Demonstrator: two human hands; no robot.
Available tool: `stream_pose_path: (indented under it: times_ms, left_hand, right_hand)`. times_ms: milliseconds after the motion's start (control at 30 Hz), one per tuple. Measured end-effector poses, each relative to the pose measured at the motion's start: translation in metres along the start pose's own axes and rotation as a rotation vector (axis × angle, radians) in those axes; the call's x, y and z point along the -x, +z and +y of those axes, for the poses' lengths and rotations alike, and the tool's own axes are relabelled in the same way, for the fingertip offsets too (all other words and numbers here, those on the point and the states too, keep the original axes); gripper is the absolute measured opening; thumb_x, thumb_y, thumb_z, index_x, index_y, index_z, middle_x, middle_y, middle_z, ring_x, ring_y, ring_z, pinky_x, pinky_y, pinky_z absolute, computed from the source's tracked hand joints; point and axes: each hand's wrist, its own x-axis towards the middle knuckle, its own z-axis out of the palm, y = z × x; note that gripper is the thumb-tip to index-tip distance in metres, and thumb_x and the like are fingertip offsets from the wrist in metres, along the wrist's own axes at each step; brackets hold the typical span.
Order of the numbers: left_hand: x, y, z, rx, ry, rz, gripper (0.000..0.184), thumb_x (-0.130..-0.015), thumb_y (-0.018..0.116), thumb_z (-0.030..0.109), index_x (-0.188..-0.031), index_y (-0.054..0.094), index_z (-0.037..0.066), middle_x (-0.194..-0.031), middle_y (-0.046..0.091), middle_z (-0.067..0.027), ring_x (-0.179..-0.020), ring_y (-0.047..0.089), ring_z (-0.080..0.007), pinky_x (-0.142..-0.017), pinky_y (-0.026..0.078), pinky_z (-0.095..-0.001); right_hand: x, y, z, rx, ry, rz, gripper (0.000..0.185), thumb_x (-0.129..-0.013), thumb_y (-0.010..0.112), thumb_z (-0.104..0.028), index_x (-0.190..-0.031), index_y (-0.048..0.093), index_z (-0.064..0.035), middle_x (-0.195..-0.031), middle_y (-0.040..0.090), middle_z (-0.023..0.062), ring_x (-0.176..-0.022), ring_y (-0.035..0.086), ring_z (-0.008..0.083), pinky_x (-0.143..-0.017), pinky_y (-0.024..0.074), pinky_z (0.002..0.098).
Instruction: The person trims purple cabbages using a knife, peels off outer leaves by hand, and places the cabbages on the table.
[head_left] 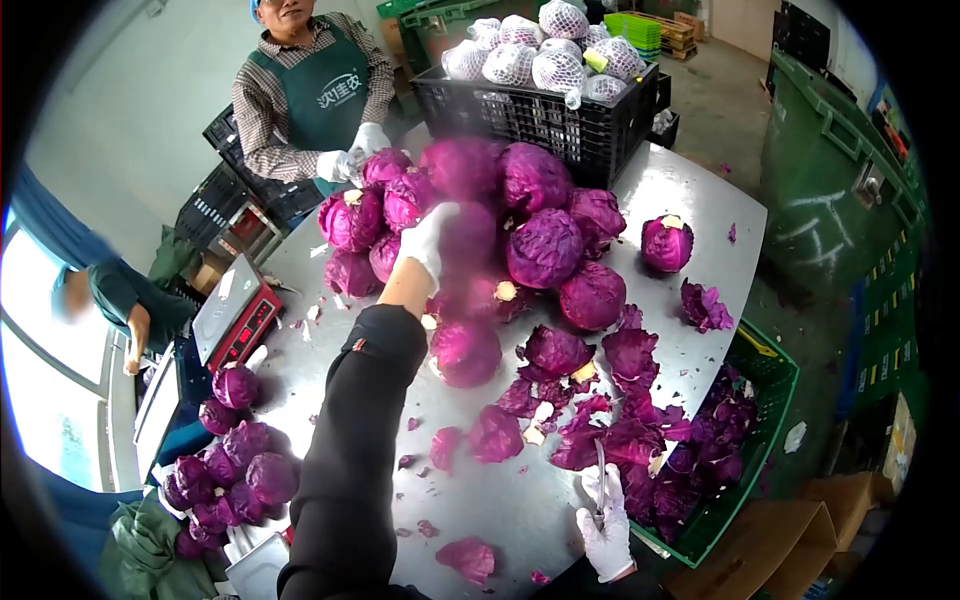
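Observation:
My left hand (425, 245), in a white glove, reaches into a pile of red cabbages and lies curled against the side of one red cabbage (468, 240). A blurred patch of the view covers that cabbage and part of my fingertips. My right hand (605, 535), also gloved, is closed on a knife (600, 468) near the table's front edge, blade pointing away from me. Beyond the blade lie loose cabbage leaves (630, 430) and a partly trimmed cabbage (555, 352) with a pale cut stem. Another cabbage (667, 243) stands apart on the right.
A green crate (780, 400) of leaves stands at the table's right edge. At the back is a black crate (530, 120) of net-wrapped cabbages. Across the metal table (350, 400), a co-worker's gloved hands touch the pile. A red scale (240, 320) and more cabbages (235, 470) are left.

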Motion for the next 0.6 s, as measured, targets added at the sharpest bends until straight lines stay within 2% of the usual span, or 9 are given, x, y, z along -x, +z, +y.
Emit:
stream_pose_path:
  times_ms: [167, 200, 267, 367, 400, 467, 533, 567, 600]
  left_hand:
    - [0.108, -0.009, 0.036, 0.329, -0.11, -0.219, 0.079, -0.082, 0.069, 0.046, -0.147, 0.034, 0.02, -0.153, 0.036, -0.0107, -0.136, 0.041, -0.0397, -0.107, 0.027, -0.0715]
    - [0.125, -0.015, 0.036, 0.415, -0.149, -0.282, 0.078, -0.084, 0.067, 0.046, -0.148, 0.033, 0.02, -0.153, 0.036, -0.0112, -0.137, 0.039, -0.0395, -0.107, 0.026, -0.0717]
    - [0.158, -0.025, 0.029, 0.373, -0.061, -0.466, 0.074, -0.087, 0.062, 0.048, -0.15, 0.032, 0.02, -0.153, 0.036, -0.0119, -0.139, 0.036, -0.0389, -0.107, 0.026, -0.0721]
    - [0.178, -0.053, -0.011, -0.216, 0.401, -0.53, 0.067, -0.09, 0.058, 0.048, -0.146, 0.037, 0.017, -0.149, 0.041, -0.0129, -0.136, 0.04, -0.0349, -0.104, 0.037, -0.0667]
    - [0.193, -0.05, -0.026, -0.007, 0.314, -0.505, 0.068, -0.089, 0.062, 0.045, -0.144, 0.039, 0.014, -0.146, 0.044, -0.0131, -0.133, 0.045, -0.0328, -0.102, 0.042, -0.0624]
    - [0.242, -0.042, -0.024, -0.056, 0.402, -0.409, 0.073, -0.078, 0.075, 0.033, -0.139, 0.043, 0.008, -0.139, 0.051, -0.0128, -0.126, 0.052, -0.0268, -0.101, 0.047, -0.0506]
    - [0.284, -0.043, -0.023, -0.413, 0.672, -0.287, 0.083, -0.064, 0.088, 0.018, -0.135, 0.047, 0.003, -0.133, 0.056, -0.0119, -0.118, 0.056, -0.0208, -0.101, 0.046, -0.0391]
    - [0.298, -0.046, -0.028, -0.508, 0.777, -0.23, 0.087, -0.059, 0.092, 0.013, -0.133, 0.048, 0.001, -0.131, 0.058, -0.0115, -0.116, 0.058, -0.0187, -0.101, 0.047, -0.0351]
    - [0.306, -0.052, -0.041, -0.436, 0.829, -0.215, 0.087, -0.059, 0.092, 0.013, -0.134, 0.048, 0.001, -0.13, 0.058, -0.0112, -0.115, 0.057, -0.0184, -0.101, 0.047, -0.0347]
  right_hand:
    - [0.003, -0.001, -0.012, -0.095, 0.157, 0.019, 0.074, -0.092, 0.057, -0.001, -0.156, 0.02, -0.0084, -0.141, 0.046, 0.009, -0.128, 0.048, 0.0181, -0.105, 0.0388, 0.0297]
    - [0.003, -0.005, -0.002, -0.015, 0.093, -0.013, 0.079, -0.092, 0.056, 0.002, -0.157, 0.013, -0.0111, -0.144, 0.046, 0.009, -0.131, 0.046, 0.0132, -0.074, 0.0426, 0.0161]
    - [0.003, -0.007, 0.002, -0.044, 0.096, -0.005, 0.076, -0.092, 0.055, 0.002, -0.156, 0.015, -0.0075, -0.146, 0.045, 0.0108, -0.132, 0.045, 0.016, -0.091, 0.0418, 0.0211]
    - [-0.006, -0.014, -0.007, 0.034, 0.066, 0.078, 0.072, -0.092, 0.051, 0.006, -0.155, 0.018, -0.003, -0.149, 0.041, 0.013, -0.135, 0.043, 0.0196, -0.11, 0.0324, 0.0299]
    - [-0.009, -0.022, 0.005, 0.024, 0.074, 0.141, 0.071, -0.092, 0.05, 0.006, -0.155, 0.019, -0.0029, -0.149, 0.041, 0.0131, -0.135, 0.043, 0.0196, -0.11, 0.0322, 0.0304]
    - [-0.016, -0.041, 0.015, 0.025, 0.073, 0.23, 0.068, -0.094, 0.048, 0.006, -0.155, 0.019, -0.0029, -0.148, 0.042, 0.0129, -0.134, 0.043, 0.0198, -0.112, 0.0318, 0.0319]
    - [-0.017, -0.043, -0.005, 0.016, 0.009, 0.266, 0.061, -0.096, 0.05, 0.001, -0.152, 0.026, -0.0021, -0.143, 0.046, 0.0118, -0.131, 0.046, 0.0195, -0.112, 0.0332, 0.0333]
    - [-0.019, -0.035, -0.014, -0.093, -0.029, 0.31, 0.052, -0.097, 0.055, -0.004, -0.145, 0.038, -0.0018, -0.134, 0.053, 0.0097, -0.118, 0.055, 0.0157, -0.098, 0.0451, 0.027]
    - [-0.015, -0.034, -0.029, -0.133, 0.015, 0.225, 0.046, -0.097, 0.057, -0.006, -0.141, 0.043, -0.0022, -0.126, 0.058, 0.0083, -0.104, 0.06, 0.0127, -0.084, 0.0474, 0.0228]
